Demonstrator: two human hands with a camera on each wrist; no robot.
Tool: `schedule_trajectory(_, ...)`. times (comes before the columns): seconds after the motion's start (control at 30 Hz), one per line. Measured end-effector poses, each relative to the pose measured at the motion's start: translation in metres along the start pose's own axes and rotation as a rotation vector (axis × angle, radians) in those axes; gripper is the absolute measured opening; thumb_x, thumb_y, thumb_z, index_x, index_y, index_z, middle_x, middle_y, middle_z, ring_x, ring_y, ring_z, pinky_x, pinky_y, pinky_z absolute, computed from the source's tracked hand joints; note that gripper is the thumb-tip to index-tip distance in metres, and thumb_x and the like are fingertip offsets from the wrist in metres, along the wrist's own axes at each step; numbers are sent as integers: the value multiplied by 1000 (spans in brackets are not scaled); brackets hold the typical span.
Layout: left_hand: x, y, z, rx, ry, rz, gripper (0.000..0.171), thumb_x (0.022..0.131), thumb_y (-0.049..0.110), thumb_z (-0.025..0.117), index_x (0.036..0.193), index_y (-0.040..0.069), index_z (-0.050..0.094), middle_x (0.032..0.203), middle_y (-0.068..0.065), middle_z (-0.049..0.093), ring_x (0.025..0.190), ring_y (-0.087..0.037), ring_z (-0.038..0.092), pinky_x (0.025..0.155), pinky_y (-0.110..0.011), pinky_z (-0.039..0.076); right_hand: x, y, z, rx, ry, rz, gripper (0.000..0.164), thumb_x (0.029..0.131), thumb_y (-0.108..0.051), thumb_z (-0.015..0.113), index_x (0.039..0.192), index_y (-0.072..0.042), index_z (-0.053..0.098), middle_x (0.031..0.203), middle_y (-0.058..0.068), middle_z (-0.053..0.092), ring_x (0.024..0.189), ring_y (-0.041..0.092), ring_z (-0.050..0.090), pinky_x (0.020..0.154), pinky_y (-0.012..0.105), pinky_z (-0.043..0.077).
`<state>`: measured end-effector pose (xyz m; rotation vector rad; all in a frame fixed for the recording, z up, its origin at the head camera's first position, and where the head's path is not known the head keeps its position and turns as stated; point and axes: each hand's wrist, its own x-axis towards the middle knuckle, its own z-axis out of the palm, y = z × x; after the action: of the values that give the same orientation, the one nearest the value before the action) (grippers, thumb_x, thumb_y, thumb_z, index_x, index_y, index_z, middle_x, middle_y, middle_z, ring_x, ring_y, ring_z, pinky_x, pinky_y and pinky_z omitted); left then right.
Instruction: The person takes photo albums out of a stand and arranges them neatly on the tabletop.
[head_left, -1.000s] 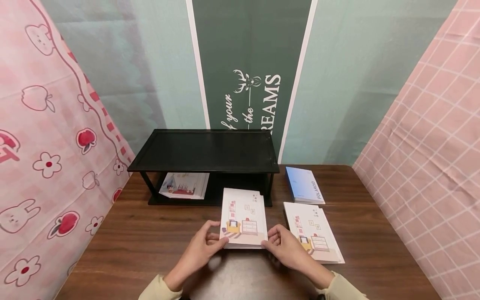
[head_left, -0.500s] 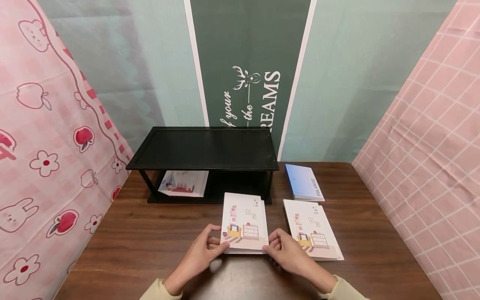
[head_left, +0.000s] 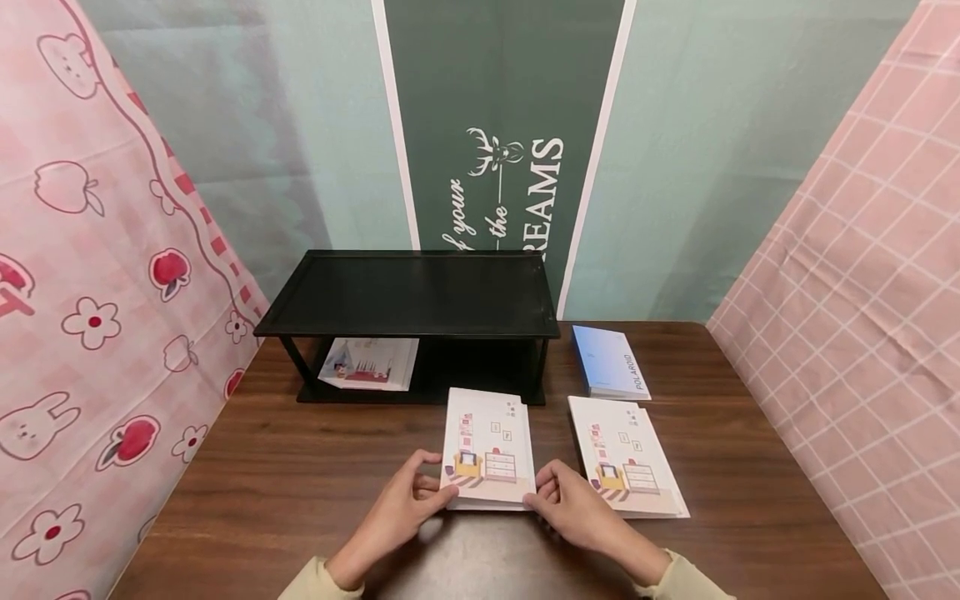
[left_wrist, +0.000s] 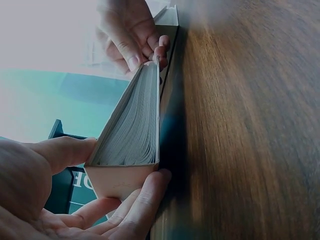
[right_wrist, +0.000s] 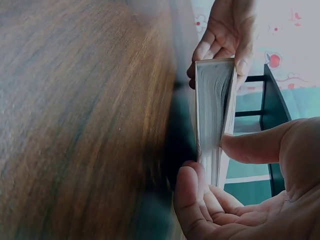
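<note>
Already, a shelved album [head_left: 369,365] is laid inside the black rack [head_left: 412,292] toward the back edge of the desk [head_left: 270,475], while a white album [head_left: 622,458] and a blue album [head_left: 609,364] are seemingly left to be handled nearer its right edge. In front of the rack, the held album [head_left: 491,450] is gripped near its front corners by left hand [head_left: 408,492] and right hand [head_left: 572,497], thumbs above, curled fingers below, opened only to its thickness, forearms angled inward.
</note>
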<state>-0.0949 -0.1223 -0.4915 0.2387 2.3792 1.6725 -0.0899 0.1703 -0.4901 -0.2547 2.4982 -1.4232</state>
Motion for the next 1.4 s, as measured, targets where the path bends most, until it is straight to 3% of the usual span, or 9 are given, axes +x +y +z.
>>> schedule_trajectory(0.4,2,-5,-1,-9,2,9,47,96,13,83,131,-5,58,98,-15,77,88,-22,74,69,-25,58,5,4,4,-41,4,0,27,97,-15,80,102,1,59,83,0,60,68,7,55,60,21,46)
schedule_trajectory(0.83,2,-6,2,59,27,1,49,94,22,87,130,-1,62,97,-10,78,81,-17,74,65,-26,57,7,6,6,-108,8,15,25,98,-19,80,103,-3,60,83,-1,60,70,8,54,62,24,45)
schedule_trajectory(1.0,3,-8,2,47,21,-8,49,94,21,86,131,-1,62,97,-10,78,81,-17,73,65,-26,57,7,3,8,-182,22,19,23,98,-19,79,102,-6,61,81,-3,57,68,6,51,61,24,42)
schedule_trajectory(1.17,4,-10,3,10,2,-18,49,94,18,86,131,-3,60,98,-11,77,82,-17,74,67,-25,58,8,2,11,-266,49,-38,23,95,-16,82,104,-5,64,80,-6,56,68,1,49,63,23,44)
schedule_trajectory(1.4,4,-11,1,-24,-3,-7,50,94,12,85,132,-7,58,96,-10,76,80,-19,72,66,-25,57,9,1,13,-291,100,-48,27,90,-15,87,103,-5,65,81,-3,56,70,4,48,64,25,44)
